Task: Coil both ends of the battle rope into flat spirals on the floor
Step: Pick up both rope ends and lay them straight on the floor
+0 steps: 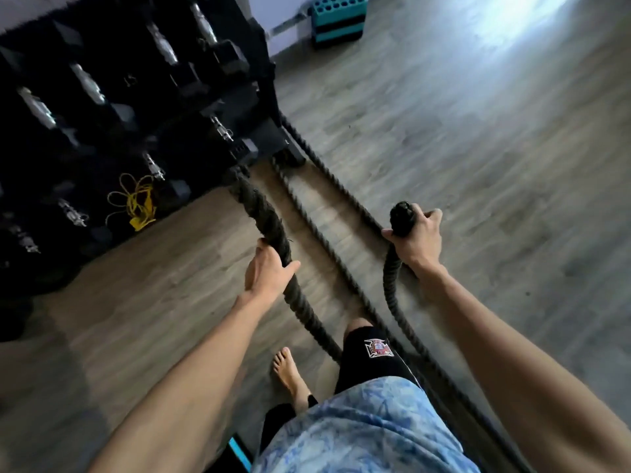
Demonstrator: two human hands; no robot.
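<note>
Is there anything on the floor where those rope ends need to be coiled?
Both hands already hold the battle rope: left hand, right hand. Two rope runs lie on the wood floor between them; right of those it looks bare.

Blurred dumbbell rack (102, 97), rope (444, 387) edge-cut

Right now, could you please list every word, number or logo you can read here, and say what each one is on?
No text can be read here.
Shorts: a cross-shaped crest, any lettering too small to read.
Dumbbells on the rack: one pale mark that may be a number, too blurred to read.
Teal block: holes only, no lettering visible.
Rope and both hands: no label.
</note>
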